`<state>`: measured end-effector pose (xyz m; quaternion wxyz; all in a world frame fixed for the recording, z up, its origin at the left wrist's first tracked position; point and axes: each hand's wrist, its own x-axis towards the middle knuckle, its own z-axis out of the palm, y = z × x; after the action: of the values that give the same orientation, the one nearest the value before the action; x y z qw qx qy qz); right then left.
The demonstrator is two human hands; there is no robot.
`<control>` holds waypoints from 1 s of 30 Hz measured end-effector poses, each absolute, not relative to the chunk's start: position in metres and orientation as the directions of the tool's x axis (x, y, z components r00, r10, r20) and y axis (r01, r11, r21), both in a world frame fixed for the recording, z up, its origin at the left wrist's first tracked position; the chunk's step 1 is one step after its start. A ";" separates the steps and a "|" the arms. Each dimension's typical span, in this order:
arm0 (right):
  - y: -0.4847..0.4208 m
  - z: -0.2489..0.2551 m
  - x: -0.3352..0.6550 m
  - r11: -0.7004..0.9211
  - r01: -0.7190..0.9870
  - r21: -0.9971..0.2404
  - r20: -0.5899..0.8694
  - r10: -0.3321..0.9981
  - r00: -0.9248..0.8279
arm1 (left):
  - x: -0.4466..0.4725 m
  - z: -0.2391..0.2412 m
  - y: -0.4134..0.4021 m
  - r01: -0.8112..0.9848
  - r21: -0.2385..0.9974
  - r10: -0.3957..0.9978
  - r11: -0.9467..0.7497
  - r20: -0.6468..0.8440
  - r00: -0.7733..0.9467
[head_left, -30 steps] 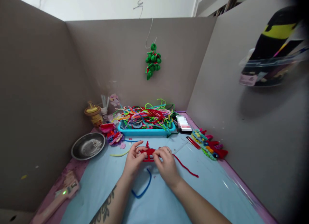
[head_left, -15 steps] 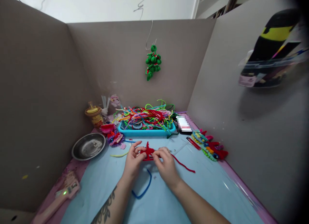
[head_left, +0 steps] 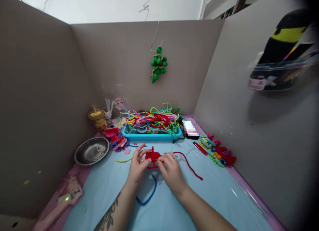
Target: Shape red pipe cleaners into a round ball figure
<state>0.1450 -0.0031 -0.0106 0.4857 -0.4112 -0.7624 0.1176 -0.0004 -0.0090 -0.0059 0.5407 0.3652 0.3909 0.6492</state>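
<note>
Between my two hands, above the table, is a red piece made of fuzzy pipe cleaner (head_left: 153, 155), with a point sticking up and a loop below. My left hand (head_left: 138, 163) pinches its left side between thumb and fingers, the other fingers raised. At its lower right side, my right hand (head_left: 169, 166) has thumb and index finger closed on it. A long red strand (head_left: 188, 163) trails out to the right from behind my right hand. On the table below the hands lies a curved blue pipe cleaner (head_left: 152, 193), partly hidden by my left forearm.
Behind the hands stands a blue tray (head_left: 152, 137) heaped with coloured pipe cleaners. At left are a metal bowl (head_left: 83, 154) with small white bits and a pink glue gun (head_left: 73, 196). At right lie a red cutter (head_left: 200, 148), a phone (head_left: 191, 128) and colourful finished pieces (head_left: 216, 150).
The red piece has turned slightly and its lower loop shows more openly. The trailing red strand has shifted and now arches higher near my right hand. Both hands keep their grip.
</note>
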 end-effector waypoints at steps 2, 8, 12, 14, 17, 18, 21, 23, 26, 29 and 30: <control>-0.004 -0.011 0.145 0.637 0.531 -0.559 0.653 0.733 -0.192 | 0.000 -0.005 -0.009 -0.414 0.906 0.991 -0.091 0.044 -0.123; -0.004 -0.009 0.146 0.645 0.553 -0.528 0.660 0.721 -0.210 | 0.001 -0.004 -0.011 -0.430 0.900 0.996 -0.078 0.047 -0.082; -0.005 -0.009 0.147 0.637 0.560 -0.530 0.651 0.728 -0.212 | -0.001 -0.005 -0.010 -0.443 0.893 0.994 -0.086 0.045 -0.102; -0.005 -0.009 0.147 0.642 0.560 -0.524 0.654 0.724 -0.218 | -0.001 -0.005 -0.010 -0.420 0.903 0.992 -0.087 0.039 -0.123; -0.005 -0.010 0.147 0.641 0.555 -0.530 0.659 0.723 -0.207 | 0.000 -0.004 -0.010 -0.402 0.911 0.992 -0.089 0.046 -0.117; -0.004 -0.010 0.147 0.639 0.552 -0.537 0.659 0.726 -0.199 | 0.000 -0.003 -0.011 -0.405 0.910 0.993 -0.089 0.050 -0.107; -0.003 -0.010 0.147 0.631 0.546 -0.552 0.656 0.732 -0.183 | 0.000 -0.002 -0.011 -0.420 0.903 0.995 -0.086 0.059 -0.078; -0.003 -0.010 0.147 0.632 0.547 -0.549 0.658 0.730 -0.183 | 0.000 -0.003 -0.011 -0.423 0.903 0.996 -0.081 0.056 -0.071; -0.003 -0.010 0.148 0.640 0.558 -0.528 0.669 0.719 -0.191 | 0.000 -0.004 -0.010 -0.416 0.906 0.996 -0.077 0.048 -0.081; -0.003 -0.010 0.149 0.655 0.583 -0.481 0.698 0.688 -0.197 | -0.001 -0.004 -0.010 -0.413 0.908 0.996 -0.067 0.039 -0.076; -0.004 -0.010 0.149 0.661 0.590 -0.465 0.709 0.676 -0.199 | -0.001 -0.005 -0.010 -0.415 0.908 0.997 -0.063 0.038 -0.069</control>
<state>0.1488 -0.0036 -0.0096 0.4827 -0.4095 -0.7728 0.0449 -0.0011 -0.0095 -0.0046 0.5669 0.3793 0.3834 0.6227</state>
